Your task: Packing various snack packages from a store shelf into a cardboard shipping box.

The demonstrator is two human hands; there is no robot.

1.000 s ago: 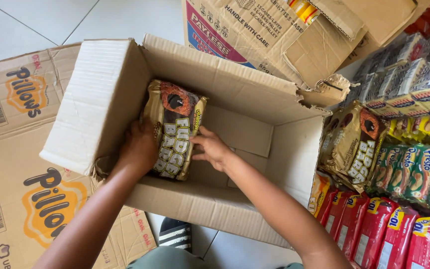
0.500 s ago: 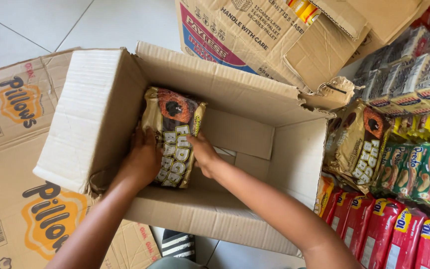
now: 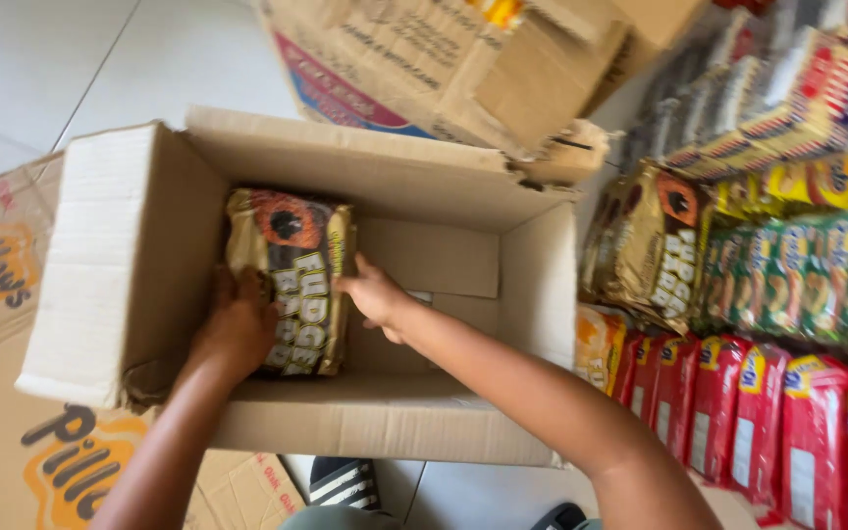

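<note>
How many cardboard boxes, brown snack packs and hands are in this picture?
Open cardboard boxes: 2, one in use and one behind it
Flattened cardboard boxes: 1
Brown snack packs: 2, one inside the box and one outside
Hands: 2, left and right
Total: 7
</note>
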